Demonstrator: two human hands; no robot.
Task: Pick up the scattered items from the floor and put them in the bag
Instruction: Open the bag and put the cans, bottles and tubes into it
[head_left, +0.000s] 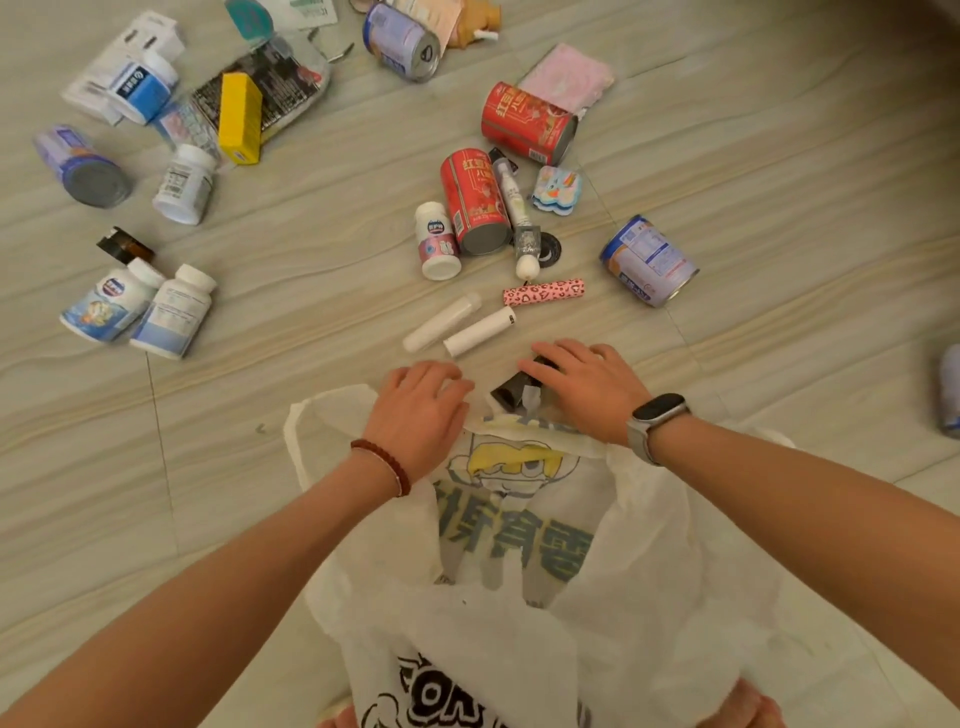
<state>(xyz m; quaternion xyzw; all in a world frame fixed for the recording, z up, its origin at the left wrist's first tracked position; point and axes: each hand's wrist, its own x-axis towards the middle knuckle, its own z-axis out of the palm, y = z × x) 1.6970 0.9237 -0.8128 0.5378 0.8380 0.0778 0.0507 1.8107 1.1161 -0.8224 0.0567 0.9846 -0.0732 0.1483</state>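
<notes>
A white plastic bag (649, 545) with printed cartoon graphics lies open on the floor in front of me. My left hand (421, 410) grips the far rim of the bag, knuckles up. At the bag's mouth my right hand (587, 387) curls its fingers round a small black packet (511, 392) with a white slip. Just beyond lie two white tubes (480, 330) and a pink leopard-print tube (544, 292). Farther out are two red cans (475, 200), a white pill bottle (438, 241) and a blue-and-white tin (649, 260).
More items lie scattered on the pale wood-grain floor: several white pill bottles (171, 312) at the left, a yellow box (240, 118), a purple can (83, 166), another can (402, 41) at the top, a pink cloth (569, 78).
</notes>
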